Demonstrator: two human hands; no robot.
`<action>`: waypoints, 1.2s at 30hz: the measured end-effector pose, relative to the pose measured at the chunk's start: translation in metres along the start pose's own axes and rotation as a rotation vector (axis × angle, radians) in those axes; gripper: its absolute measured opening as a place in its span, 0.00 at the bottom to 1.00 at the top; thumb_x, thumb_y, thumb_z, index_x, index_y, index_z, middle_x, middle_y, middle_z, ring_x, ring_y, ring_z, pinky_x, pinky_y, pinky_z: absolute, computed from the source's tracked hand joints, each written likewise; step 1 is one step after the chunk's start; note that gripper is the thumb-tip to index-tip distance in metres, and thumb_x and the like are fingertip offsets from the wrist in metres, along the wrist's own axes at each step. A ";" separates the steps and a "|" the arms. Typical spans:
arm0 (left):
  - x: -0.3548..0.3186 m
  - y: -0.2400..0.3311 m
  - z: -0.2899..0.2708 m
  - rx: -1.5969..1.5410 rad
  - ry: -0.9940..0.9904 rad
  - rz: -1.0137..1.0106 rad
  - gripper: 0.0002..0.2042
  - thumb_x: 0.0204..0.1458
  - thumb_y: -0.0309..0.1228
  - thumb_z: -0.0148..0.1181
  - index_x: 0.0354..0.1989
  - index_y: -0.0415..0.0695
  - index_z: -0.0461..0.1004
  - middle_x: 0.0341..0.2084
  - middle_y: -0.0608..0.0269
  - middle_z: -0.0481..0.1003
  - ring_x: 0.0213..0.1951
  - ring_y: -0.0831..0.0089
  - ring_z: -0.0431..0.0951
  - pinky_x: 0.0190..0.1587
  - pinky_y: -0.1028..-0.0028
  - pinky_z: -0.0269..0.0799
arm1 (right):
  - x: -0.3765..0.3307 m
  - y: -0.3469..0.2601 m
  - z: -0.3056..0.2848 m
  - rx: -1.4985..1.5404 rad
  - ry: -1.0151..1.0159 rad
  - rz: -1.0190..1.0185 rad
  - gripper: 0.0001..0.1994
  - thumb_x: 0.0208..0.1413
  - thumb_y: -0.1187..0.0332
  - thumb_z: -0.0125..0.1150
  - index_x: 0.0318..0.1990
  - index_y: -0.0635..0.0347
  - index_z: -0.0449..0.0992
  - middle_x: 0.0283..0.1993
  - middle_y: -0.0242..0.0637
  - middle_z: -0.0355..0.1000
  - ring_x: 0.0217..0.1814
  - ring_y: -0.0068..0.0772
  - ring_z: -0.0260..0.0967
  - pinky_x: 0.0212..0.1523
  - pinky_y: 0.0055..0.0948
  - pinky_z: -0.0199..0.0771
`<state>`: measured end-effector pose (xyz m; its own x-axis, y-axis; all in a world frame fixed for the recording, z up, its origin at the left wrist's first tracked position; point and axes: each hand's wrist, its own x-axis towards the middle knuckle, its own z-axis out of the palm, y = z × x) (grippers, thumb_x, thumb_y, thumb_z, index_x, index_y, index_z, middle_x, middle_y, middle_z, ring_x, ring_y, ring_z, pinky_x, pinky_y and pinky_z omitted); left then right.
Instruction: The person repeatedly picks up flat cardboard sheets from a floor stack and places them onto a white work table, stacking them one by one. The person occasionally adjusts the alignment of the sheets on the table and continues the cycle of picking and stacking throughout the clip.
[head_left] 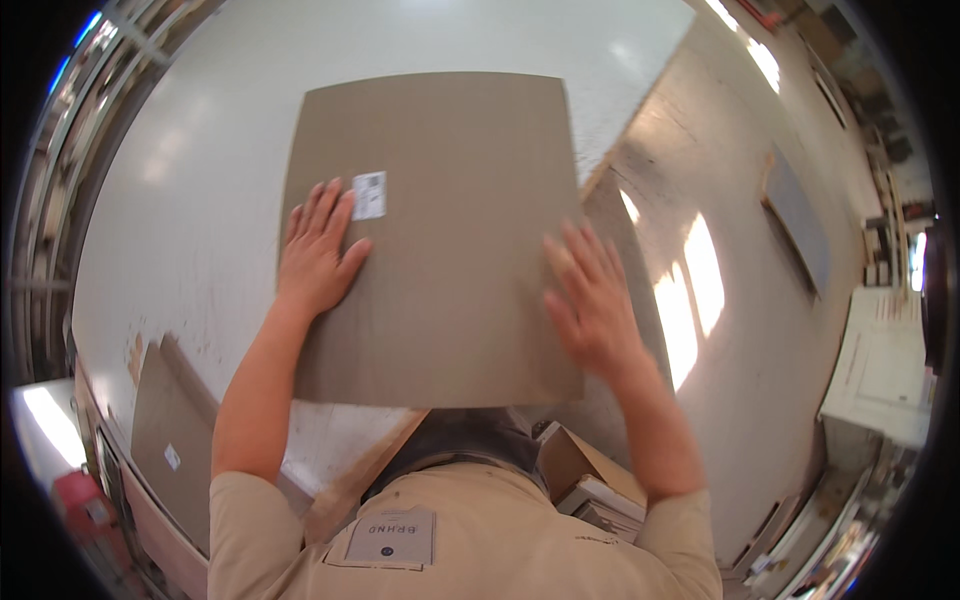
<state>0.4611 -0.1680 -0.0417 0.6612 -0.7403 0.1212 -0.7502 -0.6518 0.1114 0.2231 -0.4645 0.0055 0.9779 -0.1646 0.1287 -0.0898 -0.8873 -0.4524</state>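
Spreading open across the flat, grey-brown rectangular panel (455, 300), the left hand (322, 255) lies palm-down with nothing gripped, just beside a small white paper label (370, 195). Over at the right edge, the right hand (592, 300) is a blur: fingers extended, closed on nothing, though whether it touches I can't tell. The panel sits over the smooth white tabletop (170, 240), apparently overhanging its edge, so good handling probably means spread palms, even pressure and weight kept toward the supported side.

Counting outward: two hands, one panel beneath them, one label on it. Lower left, at least one similar brown panel (165, 410) with its own label; lower right, one open brown cardboard box (600, 460); far right, one grey slab (797, 225) on the floor.
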 end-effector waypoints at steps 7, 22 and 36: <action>0.007 0.002 -0.020 0.036 -0.122 -0.043 0.33 0.57 0.44 0.52 0.71 0.48 0.54 0.72 0.60 0.50 0.73 0.59 0.45 0.72 0.57 0.39 | 0.134 0.113 0.016 -0.186 0.047 -0.184 0.26 0.66 0.59 0.43 0.70 0.51 0.56 0.75 0.37 0.51 0.78 0.39 0.42 0.76 0.43 0.42; 0.010 -0.019 -0.020 -0.042 -0.052 0.106 0.32 0.57 0.46 0.51 0.69 0.46 0.58 0.71 0.57 0.53 0.72 0.55 0.49 0.72 0.56 0.42 | 0.115 0.131 0.001 -0.230 0.321 -0.391 0.18 0.51 0.71 0.57 0.51 0.61 0.73 0.48 0.35 0.74 0.57 0.38 0.67 0.63 0.41 0.64; 0.186 0.140 -0.019 -0.035 0.041 0.133 0.25 0.53 0.35 0.62 0.59 0.41 0.67 0.60 0.51 0.66 0.66 0.50 0.59 0.67 0.55 0.54 | 0.131 0.117 -0.035 -0.292 -0.297 0.006 0.06 0.53 0.70 0.56 0.37 0.59 0.72 0.29 0.42 0.77 0.35 0.44 0.78 0.34 0.39 0.76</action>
<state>0.4792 -0.3934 0.0151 0.5559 -0.8120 0.1776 -0.8312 -0.5415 0.1261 0.3337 -0.6049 0.0005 0.9853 -0.0766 -0.1526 -0.1036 -0.9787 -0.1773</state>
